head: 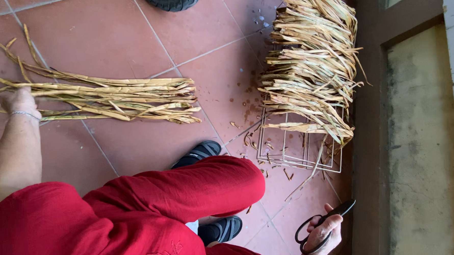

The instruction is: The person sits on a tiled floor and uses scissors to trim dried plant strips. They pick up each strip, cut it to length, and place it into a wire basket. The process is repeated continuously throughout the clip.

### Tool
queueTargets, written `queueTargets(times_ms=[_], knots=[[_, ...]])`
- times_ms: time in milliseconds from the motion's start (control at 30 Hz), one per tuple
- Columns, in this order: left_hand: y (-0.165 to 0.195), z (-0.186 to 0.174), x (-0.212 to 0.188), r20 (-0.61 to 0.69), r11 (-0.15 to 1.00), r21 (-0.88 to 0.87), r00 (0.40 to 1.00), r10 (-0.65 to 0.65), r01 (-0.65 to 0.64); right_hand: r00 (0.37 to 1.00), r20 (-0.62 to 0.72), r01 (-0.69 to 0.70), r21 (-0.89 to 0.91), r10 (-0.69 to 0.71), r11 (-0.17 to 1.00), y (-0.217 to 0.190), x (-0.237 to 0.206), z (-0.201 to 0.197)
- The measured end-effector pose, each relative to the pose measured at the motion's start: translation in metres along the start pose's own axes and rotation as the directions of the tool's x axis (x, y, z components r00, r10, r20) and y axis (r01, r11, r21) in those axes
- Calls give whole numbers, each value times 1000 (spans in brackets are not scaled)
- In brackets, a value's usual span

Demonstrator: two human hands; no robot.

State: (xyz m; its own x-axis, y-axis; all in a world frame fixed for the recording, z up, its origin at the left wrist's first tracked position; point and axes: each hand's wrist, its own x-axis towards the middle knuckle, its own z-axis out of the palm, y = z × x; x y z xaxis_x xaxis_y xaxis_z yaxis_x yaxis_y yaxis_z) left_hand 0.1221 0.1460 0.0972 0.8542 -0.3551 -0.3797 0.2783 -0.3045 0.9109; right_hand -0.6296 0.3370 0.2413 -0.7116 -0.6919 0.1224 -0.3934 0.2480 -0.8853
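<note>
The left hand [19,103] grips one end of the bundle of dry leaf strips [108,99] — it lies long across the floor — while the right hand [321,235], farther from the bundle, holds black scissors [320,224].

A home porch or yard-side work spot used for handcraft is indicated. The floor [131,35] is laid with reddish-brown terracotta tiles, littered with small leaf scraps. Long dried yellow-tan plant strips [108,99] are laid out flat; more are heaped over a white wire rack [297,150]. A weathered, stained plaster wall [422,149] and a dark door frame [370,136] are seen alongside.
</note>
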Motion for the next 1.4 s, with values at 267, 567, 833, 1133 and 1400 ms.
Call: queueTargets(times_ms=[267, 567, 833, 1133, 1400], knots=[[-11, 134, -80, 642, 983, -60, 747, 172, -175, 994, 3, -105, 139, 105, 985, 16, 2, -8], [-12, 337, -339, 923, 773, -149, -368, -115, -617, 999, -33, -16, 127, 21, 992, 0, -24, -14], [-70, 389, -472, 778, -331, -428, -157, -608, -841, 999, -24, -45, 96, 47, 994, -18, -44, -18], [-129, 370, -465, 947, -221, -300, -317, 46, -928, 998, -16, -64, 44, 65, 997, -24, -48, -22], [-108, 373, -474, 992, 123, -90, -100, -79, -988, 998, -28, -53, 26, 53, 998, -23, -46, -21]])
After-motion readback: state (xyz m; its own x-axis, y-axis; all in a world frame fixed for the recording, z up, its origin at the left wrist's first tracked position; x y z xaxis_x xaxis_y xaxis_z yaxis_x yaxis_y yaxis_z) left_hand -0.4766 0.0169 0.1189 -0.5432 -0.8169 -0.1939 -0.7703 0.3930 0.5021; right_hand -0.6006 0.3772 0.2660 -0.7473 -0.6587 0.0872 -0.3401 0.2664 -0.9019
